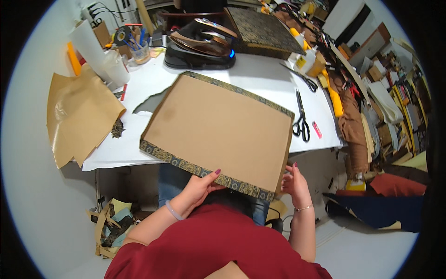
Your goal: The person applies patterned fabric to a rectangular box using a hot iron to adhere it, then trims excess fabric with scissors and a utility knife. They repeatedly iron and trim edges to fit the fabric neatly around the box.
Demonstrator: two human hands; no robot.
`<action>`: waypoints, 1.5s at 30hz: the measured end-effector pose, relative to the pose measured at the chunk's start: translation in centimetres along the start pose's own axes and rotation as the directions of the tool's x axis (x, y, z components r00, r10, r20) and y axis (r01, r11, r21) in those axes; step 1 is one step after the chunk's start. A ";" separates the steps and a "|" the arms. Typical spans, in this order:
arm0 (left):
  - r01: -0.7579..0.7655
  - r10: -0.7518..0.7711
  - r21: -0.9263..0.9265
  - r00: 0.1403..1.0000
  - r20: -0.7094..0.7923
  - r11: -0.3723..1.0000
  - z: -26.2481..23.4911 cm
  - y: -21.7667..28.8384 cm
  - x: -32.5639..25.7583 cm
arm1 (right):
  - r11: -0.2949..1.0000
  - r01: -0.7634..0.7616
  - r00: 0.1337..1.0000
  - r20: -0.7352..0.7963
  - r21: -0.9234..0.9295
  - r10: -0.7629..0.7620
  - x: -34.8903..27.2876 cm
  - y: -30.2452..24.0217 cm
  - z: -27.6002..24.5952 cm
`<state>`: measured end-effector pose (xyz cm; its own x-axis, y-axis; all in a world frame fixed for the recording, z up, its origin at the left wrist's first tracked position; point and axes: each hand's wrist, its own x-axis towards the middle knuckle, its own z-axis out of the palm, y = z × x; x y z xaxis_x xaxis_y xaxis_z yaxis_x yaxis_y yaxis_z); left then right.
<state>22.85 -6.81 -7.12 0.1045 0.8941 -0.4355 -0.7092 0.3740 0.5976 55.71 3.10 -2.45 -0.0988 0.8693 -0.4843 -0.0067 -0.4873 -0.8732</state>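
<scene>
A shallow tray-like box lid, plain brown board inside with dark gold-patterned fabric along its edges, lies tilted across the white worktop, its near edge overhanging toward me. My left hand is closed on that near edge, thumb on the patterned strip and the other fingers hidden underneath. Beside the near right corner is my right hand, its fingers loosely bent and apart; whether they touch the side is unclear. Right of the lid lie black scissors and a small pink-red item.
A black and copper iron on its base stands at the back, beside a patterned box. Brown paper hangs over the left edge. A second pair of scissors and glue bottles are at the back right. Scraps fill a bin below left.
</scene>
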 end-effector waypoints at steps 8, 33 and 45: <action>-0.020 0.019 0.027 1.000 0.014 0.999 -1.5 0.2 0.8 | 0.249 0.843 0.359 0.153 -0.477 -0.921 7.7 -12.8 13.7; 0.188 -0.188 0.019 0.958 0.217 0.982 -0.5 -3.1 1.2 | 0.018 0.856 0.142 0.201 -0.516 -0.969 5.3 -27.6 14.9; -0.012 0.000 0.089 0.991 0.131 0.996 3.0 -5.9 1.3 | 0.877 0.382 0.839 -0.508 0.293 -0.196 -8.0 5.1 -14.0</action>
<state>29.27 -7.11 -9.16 0.1946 0.9188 -0.3434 -0.6455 0.3836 0.6604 70.41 -5.20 -3.74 0.4238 0.8667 -0.2630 -0.3352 -0.1196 -0.9345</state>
